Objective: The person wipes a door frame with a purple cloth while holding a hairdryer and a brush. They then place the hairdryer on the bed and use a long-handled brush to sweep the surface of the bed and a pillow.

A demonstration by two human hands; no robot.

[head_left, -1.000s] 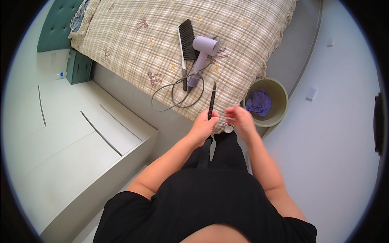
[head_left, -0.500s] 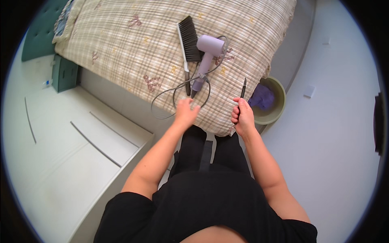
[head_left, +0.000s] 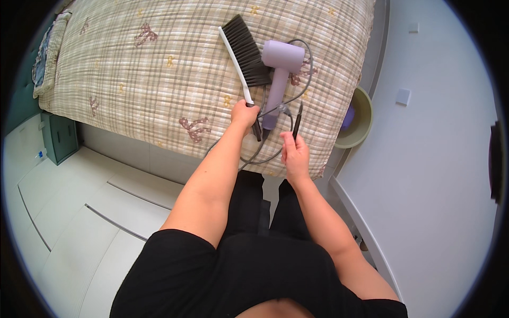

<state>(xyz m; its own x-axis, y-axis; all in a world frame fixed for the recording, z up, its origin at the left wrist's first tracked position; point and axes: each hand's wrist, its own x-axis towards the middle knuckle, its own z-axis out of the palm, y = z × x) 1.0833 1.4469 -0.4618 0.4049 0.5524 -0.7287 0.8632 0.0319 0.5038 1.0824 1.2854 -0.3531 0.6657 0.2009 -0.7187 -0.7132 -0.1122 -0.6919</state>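
My left hand [head_left: 244, 116] is closed around the handle of a bed brush [head_left: 245, 58] with dark bristles and a white back. The black end of its handle sticks out below my fingers, and the brush lies on the bed. My right hand [head_left: 295, 156] grips a slim black pen-like tool [head_left: 297, 123] with a narrow pointed tip aimed away from me. Between and beyond my hands lies a lilac hair dryer [head_left: 282, 61], right of the brush. Its grey cord [head_left: 310, 58] loops around it and passes under or beside my left forearm.
A plaid quilted bedspread [head_left: 175, 95] covers the bed. An olive-green bucket [head_left: 363, 127] with something purple inside stands on the floor at the right, next to the white wall [head_left: 424, 175]. White drawer fronts [head_left: 101, 244] and a green bedside cabinet [head_left: 59, 138] are at the left.
My left hand has moved forward and closed on the brush handle. My right hand, still holding the black tool, has come left, closer to the hair dryer. The view has shifted.
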